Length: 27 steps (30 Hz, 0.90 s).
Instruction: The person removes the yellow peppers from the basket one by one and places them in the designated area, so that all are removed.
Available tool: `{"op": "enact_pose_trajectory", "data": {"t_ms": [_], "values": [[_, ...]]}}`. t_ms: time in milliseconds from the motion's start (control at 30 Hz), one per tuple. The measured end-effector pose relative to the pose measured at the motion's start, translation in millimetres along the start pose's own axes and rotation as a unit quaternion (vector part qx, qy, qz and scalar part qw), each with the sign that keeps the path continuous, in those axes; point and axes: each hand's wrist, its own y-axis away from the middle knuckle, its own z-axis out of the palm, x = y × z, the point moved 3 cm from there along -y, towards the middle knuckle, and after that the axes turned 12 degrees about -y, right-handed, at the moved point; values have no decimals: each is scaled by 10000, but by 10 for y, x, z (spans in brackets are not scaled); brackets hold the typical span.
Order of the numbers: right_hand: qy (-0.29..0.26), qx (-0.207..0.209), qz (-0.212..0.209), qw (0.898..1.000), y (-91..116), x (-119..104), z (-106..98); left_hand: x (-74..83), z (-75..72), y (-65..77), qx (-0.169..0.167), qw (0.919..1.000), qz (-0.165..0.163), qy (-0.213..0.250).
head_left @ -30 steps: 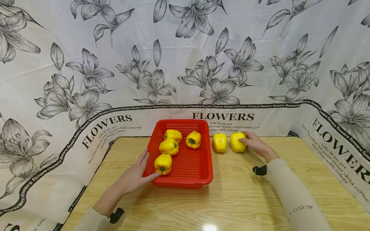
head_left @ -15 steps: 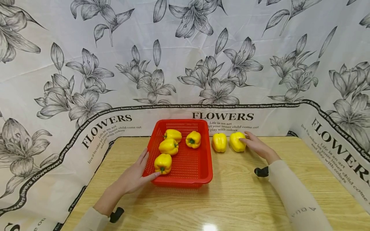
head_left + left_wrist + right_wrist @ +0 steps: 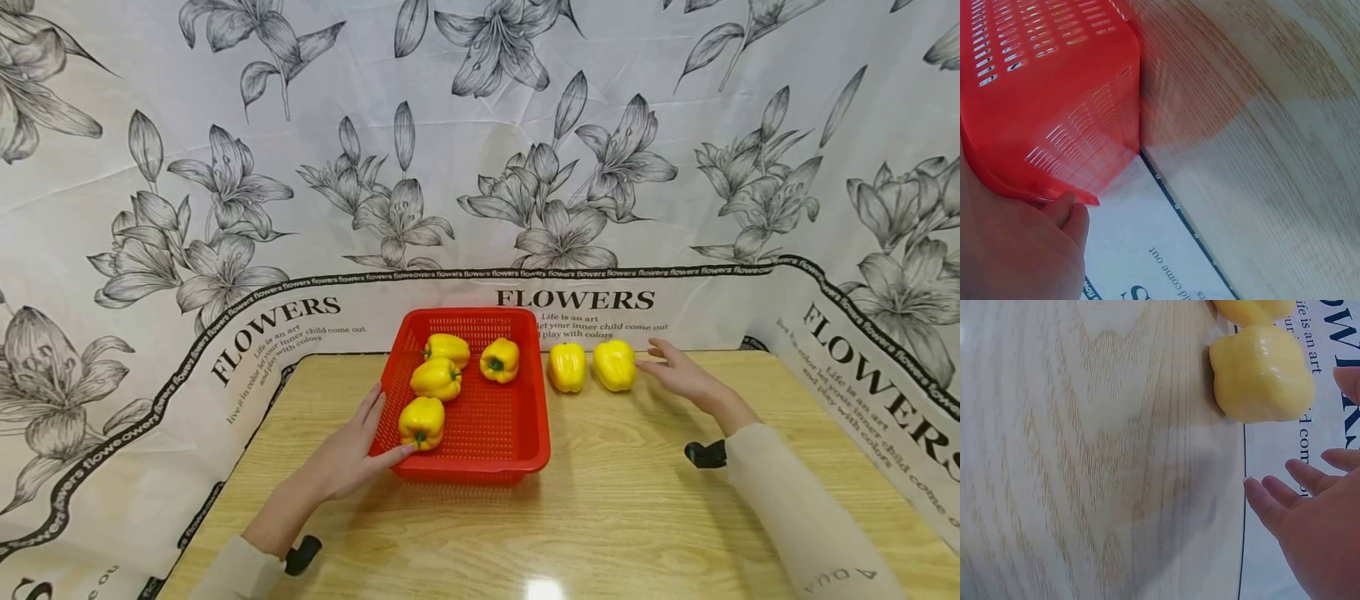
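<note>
A red plastic basket with slotted walls stands on the table, several yellow bell peppers inside it. My left hand holds its near left corner, thumb over the rim and fingers along the outside. In the left wrist view, fingertips curl at the basket's rim. To the right of the basket, two more yellow bell peppers sit side by side, a nearer one and an outer one. Just right of the outer pepper is my right hand, fingers spread and holding nothing. A gap shows between it and the pepper in the right wrist view.
The light wood table runs back to a white curtain printed with flowers and lettering, which also hangs along both sides. The basket and loose peppers stand near the table's back edge. A black wrist strap piece shows under the right sleeve.
My right hand has let go of the outer bell pepper and drawn back to the right, its fingers now apart from it. The left hand has stayed at the basket.
</note>
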Motion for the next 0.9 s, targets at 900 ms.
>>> {"op": "enact_pose_trajectory", "data": {"t_ms": [900], "values": [[453,-59,-812,9957,436,-588,324,-3,-1,-11,28,10000,33,-12]]}}
